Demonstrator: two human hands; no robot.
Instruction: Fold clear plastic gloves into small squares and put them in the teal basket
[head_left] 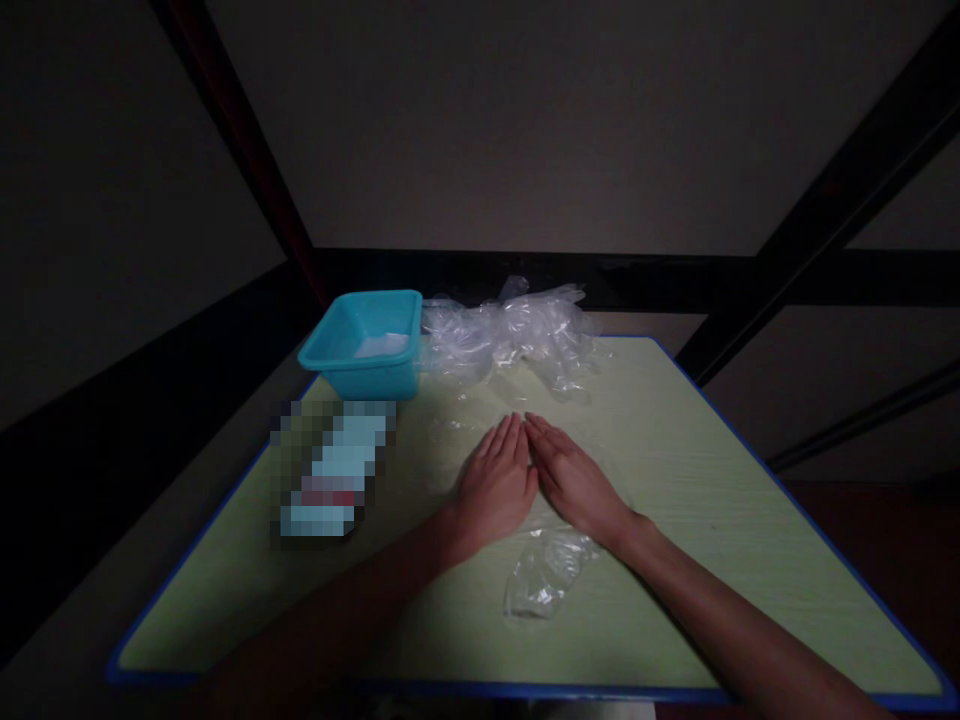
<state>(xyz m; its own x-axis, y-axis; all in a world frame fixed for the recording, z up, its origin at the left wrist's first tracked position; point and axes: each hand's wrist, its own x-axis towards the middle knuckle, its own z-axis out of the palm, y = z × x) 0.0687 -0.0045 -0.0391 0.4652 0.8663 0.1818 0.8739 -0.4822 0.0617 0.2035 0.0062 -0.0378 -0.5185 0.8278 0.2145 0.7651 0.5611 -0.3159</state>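
My left hand (499, 485) lies palm down near the middle of the table, its fingers stretched out and held together. Beside it, my right hand (577, 485) is also flat, and the fingertips of both hands nearly meet. Beneath them is a clear disposable plastic glove (546, 575), whose cuff end sticks out toward me; much of the rest is hidden under my palms. Beyond my fingertips sits a loose heap of similar clear plastic gloves (525, 335).
A turquoise plastic basin (367, 380) with something white inside stands at the back left. In front of it lies a blurred-out light blue object (337, 470). The pale green table (750, 600) has a blue edge and stands close to a wall.
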